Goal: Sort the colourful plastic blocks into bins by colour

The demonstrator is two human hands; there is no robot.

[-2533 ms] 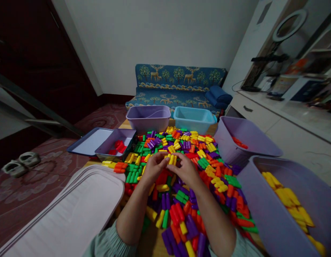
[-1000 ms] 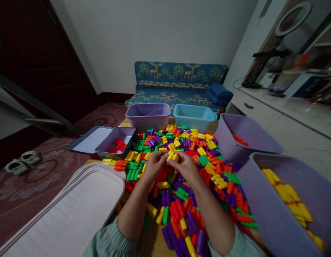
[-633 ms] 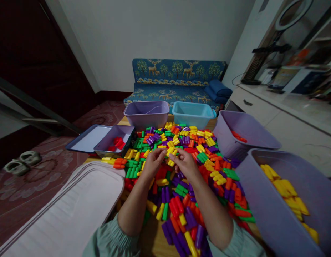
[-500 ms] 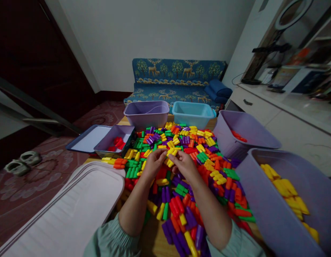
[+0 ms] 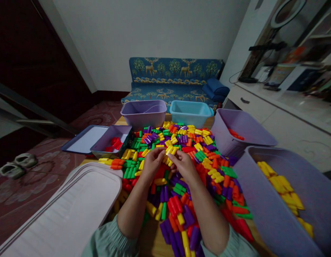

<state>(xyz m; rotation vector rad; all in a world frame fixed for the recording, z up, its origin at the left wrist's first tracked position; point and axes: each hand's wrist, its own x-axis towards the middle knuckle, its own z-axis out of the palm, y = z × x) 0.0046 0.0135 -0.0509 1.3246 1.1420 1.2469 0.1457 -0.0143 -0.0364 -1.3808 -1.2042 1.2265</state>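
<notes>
My left hand and my right hand meet above a heap of coloured plastic blocks spread over a low wooden table. Both hands pinch a small cluster of yellow blocks between their fingertips, held a little above the heap. Red, purple, green, orange and yellow pieces lie under and around my forearms.
A lilac bin with yellow blocks stands at the right, a second lilac bin with red pieces behind it. A lilac tub and a blue tub sit at the far edge. A small tray with red blocks and a white lid lie left.
Both hands have stayed together on the yellow blocks, turning and pressing them slightly. The camera has drifted a little; the bins and the heap have not moved.
</notes>
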